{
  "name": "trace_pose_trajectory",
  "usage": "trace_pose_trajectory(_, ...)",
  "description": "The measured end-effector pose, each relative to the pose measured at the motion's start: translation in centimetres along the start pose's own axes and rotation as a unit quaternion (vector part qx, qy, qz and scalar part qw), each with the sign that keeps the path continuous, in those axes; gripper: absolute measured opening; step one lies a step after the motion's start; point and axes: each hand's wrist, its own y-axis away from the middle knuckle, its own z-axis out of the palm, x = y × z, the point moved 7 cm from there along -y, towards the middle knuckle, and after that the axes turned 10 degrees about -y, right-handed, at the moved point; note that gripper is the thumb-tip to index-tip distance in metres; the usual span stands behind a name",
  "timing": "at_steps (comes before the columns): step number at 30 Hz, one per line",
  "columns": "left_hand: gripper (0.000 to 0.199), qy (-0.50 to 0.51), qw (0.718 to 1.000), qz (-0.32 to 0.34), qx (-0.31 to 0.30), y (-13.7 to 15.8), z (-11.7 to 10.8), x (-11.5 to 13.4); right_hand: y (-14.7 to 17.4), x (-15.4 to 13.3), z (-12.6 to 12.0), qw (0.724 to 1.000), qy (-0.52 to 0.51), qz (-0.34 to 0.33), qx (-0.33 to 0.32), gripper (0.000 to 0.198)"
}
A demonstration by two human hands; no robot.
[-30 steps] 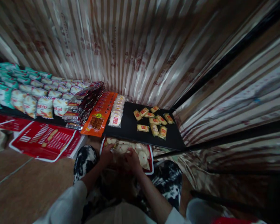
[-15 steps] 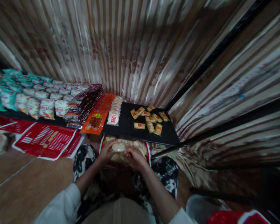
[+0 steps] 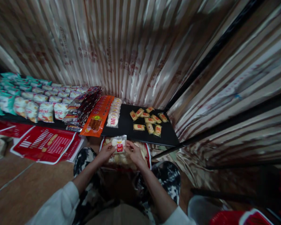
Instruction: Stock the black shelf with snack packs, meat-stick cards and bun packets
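Note:
Between both hands is a small clear packet of white rice crackers (image 3: 119,145) with a red label facing up. My left hand (image 3: 107,151) pinches its left edge, and my right hand (image 3: 134,151) grips its right edge. Just below them, between my knees, a red-and-white bag (image 3: 149,156) stands open, full of similar pale packets. On the black shelf (image 3: 126,131) ahead lies a row of white cracker packets (image 3: 113,114). Several yellow-wrapped snacks (image 3: 150,120) are scattered to the right of that row.
Left along the shelf stand an orange snack packet (image 3: 97,117), a stack of dark shiny packets (image 3: 84,104), white packets (image 3: 46,111) and green packets (image 3: 7,101). Red bags (image 3: 45,142) hang below. A black pole (image 3: 208,131) slopes up at the right, before striped sheeting (image 3: 131,47).
The cracker packet has come up out of the bag's opening and now shows its red label. Both hands have turned it upright, closer to the shelf's front edge.

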Motion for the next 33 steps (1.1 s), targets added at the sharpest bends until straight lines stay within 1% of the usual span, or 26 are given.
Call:
trace_pose_trajectory(3,0.053,0.035,0.999,-0.001,-0.017,-0.5,0.0,0.2,-0.5,0.2,0.5,1.000,-0.017,-0.006,-0.002,0.026)
trace_pose_trajectory(5,0.051,0.015,1.000,0.002,0.003,-0.9,-0.5,0.3,-1.1,0.4,0.9,1.000,-0.020,-0.008,-0.003,0.023)
trace_pose_trajectory(8,0.041,-0.044,0.995,0.019,0.087,-1.5,-2.2,0.9,-2.5,0.7,1.7,1.000,-0.019,-0.004,-0.003,0.024)
trace_pose_trajectory(10,0.040,-0.089,0.986,0.030,0.141,-1.8,-3.3,1.5,-3.7,0.8,2.2,1.000,-0.012,-0.004,0.003,0.025)
trace_pose_trajectory(13,0.047,-0.180,0.962,0.053,0.198,-1.9,-4.3,2.7,-5.8,0.8,2.9,1.000,0.011,-0.004,0.016,0.025)
trace_pose_trajectory(16,0.047,-0.273,0.929,0.089,0.233,-1.9,-4.5,4.1,-7.9,0.7,3.4,0.997,0.062,0.004,0.034,0.024)
trace_pose_trajectory(19,0.047,-0.335,0.906,0.111,0.234,-2.3,-4.2,4.8,-9.5,0.1,3.9,0.990,0.132,0.010,0.058,0.021)
trace_pose_trajectory(24,0.049,-0.410,0.880,0.129,0.203,-3.6,-3.8,5.4,-10.9,-0.8,5.0,0.966,0.246,0.006,0.082,0.018)
trace_pose_trajectory(28,0.051,-0.457,0.862,0.134,0.176,-4.8,-3.5,5.2,-11.5,-0.8,5.5,0.952,0.295,0.005,0.084,0.017)
trace_pose_trajectory(33,0.052,-0.490,0.836,0.155,0.190,-5.2,-3.2,5.0,-11.9,-0.6,5.4,0.937,0.338,-0.003,0.092,0.019)
